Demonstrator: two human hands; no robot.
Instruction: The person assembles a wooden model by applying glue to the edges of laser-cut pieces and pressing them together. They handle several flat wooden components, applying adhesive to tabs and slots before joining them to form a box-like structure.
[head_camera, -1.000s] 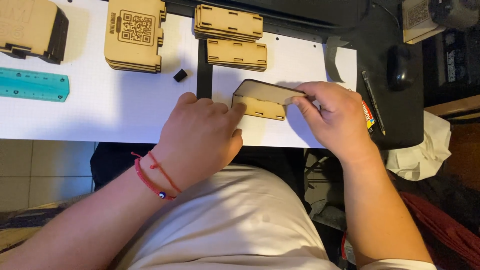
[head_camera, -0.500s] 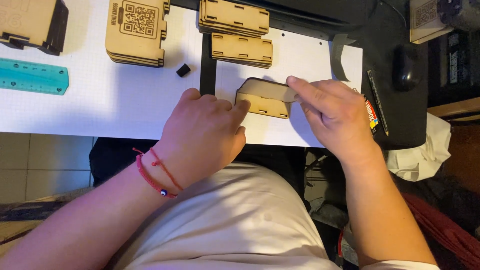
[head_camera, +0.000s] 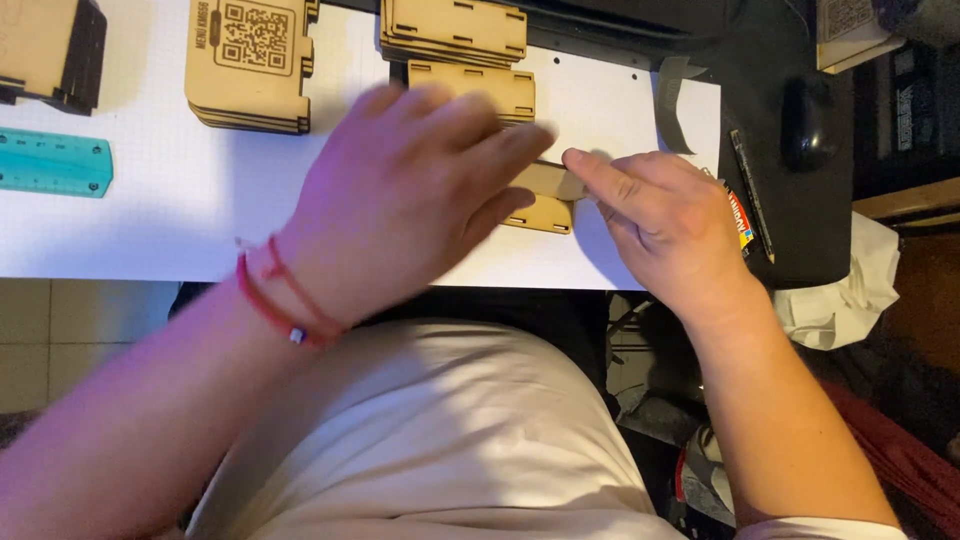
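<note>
A thin, flat, notched plywood piece (head_camera: 545, 196) lies on the white gridded sheet (head_camera: 150, 220) at the near edge, pinched at its right end by the right hand (head_camera: 665, 215). The left hand (head_camera: 420, 190) is blurred, spread wide, palm down over its left part; whether it touches cannot be told.

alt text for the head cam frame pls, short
Two bare hands work a small wooden laser-cut piece on a white sheet: the left hand spread over it, the right hand pinching its end. Stacks of wooden panels and a teal ruler lie behind.
</note>
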